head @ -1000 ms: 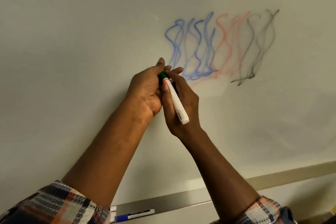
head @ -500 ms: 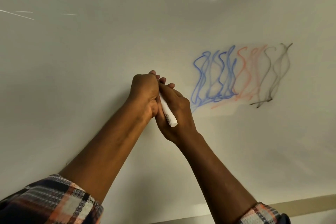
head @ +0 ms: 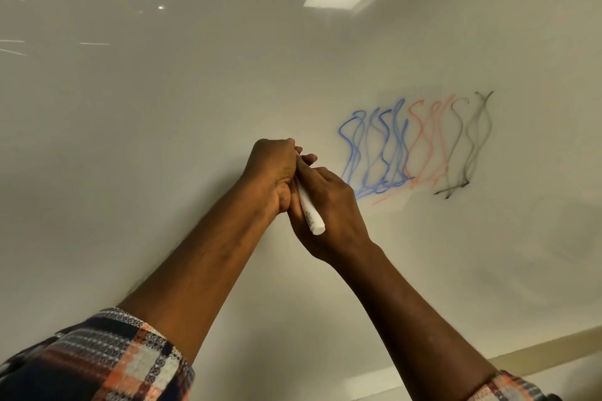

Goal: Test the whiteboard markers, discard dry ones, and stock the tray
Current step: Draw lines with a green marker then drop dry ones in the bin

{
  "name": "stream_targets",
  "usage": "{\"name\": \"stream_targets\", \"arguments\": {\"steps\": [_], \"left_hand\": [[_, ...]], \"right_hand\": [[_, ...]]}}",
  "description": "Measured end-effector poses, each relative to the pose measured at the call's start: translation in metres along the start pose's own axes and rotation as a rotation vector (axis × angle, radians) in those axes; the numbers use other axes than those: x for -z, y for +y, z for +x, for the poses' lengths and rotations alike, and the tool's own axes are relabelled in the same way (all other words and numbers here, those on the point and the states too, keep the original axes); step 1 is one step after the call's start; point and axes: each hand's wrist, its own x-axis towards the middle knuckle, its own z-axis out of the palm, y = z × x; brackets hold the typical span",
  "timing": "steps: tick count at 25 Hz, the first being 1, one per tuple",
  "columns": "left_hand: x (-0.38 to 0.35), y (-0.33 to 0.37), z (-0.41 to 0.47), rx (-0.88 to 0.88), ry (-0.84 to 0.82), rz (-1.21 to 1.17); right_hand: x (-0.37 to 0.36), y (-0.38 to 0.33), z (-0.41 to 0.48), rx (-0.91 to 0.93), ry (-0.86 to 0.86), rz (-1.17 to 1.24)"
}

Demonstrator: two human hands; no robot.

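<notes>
One marker (head: 309,208) is in play, a white barrel held up in front of the whiteboard (head: 163,140) between the two hands. Its long axis runs from the blunt tail end, which sticks out low and toward the camera, up and slightly left to where the hands meet. The writing end is hidden there, so I cannot tell whether a cap is on it.

The right hand (head: 332,205) wraps the barrel's middle, fingers curled round it. The left hand (head: 268,169) is closed in a fist round the upper end, touching the right hand's fingers.

This looks like a cap coming off or going on. If so, the next move depends on the hands parting or closing in line with the barrel, the left drawing up and away while the right holds firm.

Test scribbles lie to the right of the hands: blue (head: 378,153) nearest, then red (head: 426,146), then black (head: 472,146). Bare board lies to the left and above. The tray is out of view.
</notes>
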Motion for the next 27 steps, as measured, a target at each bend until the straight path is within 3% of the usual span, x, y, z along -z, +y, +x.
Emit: {"name": "stream_targets", "arguments": {"steps": [2,5,7,9,11,16,18,21,24,27], "left_hand": [[0.0,0.01,0.006,-0.04,0.045,0.045],[0.009,0.041,0.018,-0.321,0.268,0.082],[0.004,0.058,0.018,-0.553,0.238,0.07],[-0.011,0.057,0.018,-0.782,0.264,0.344],[-0.015,0.05,0.031,-1.03,0.31,0.628],[0.027,0.015,0.082,-1.509,0.484,1.252],[0.038,0.004,0.092,-1.553,0.531,1.371],[0.045,0.0,0.099,-1.609,0.622,1.357],[0.048,-0.001,0.102,-1.667,0.652,1.347],[0.05,-0.002,0.107,-1.71,0.671,1.349]], "right_hand": [[0.007,-0.007,0.0,0.058,0.053,0.006],[0.011,-0.026,-0.024,0.277,0.084,0.033],[0.018,-0.018,-0.022,0.096,0.136,0.061],[0.02,0.004,-0.009,-0.26,0.14,0.191],[0.015,0.031,0.0,-0.398,0.048,0.316],[-0.006,0.056,0.003,-0.138,0.012,0.191],[-0.008,0.062,0.004,-0.066,0.062,0.178],[-0.011,0.065,0.011,-0.049,0.122,0.126],[-0.016,0.064,0.014,-0.053,0.114,0.124],[-0.025,0.067,-0.012,0.059,0.058,0.073]]}}
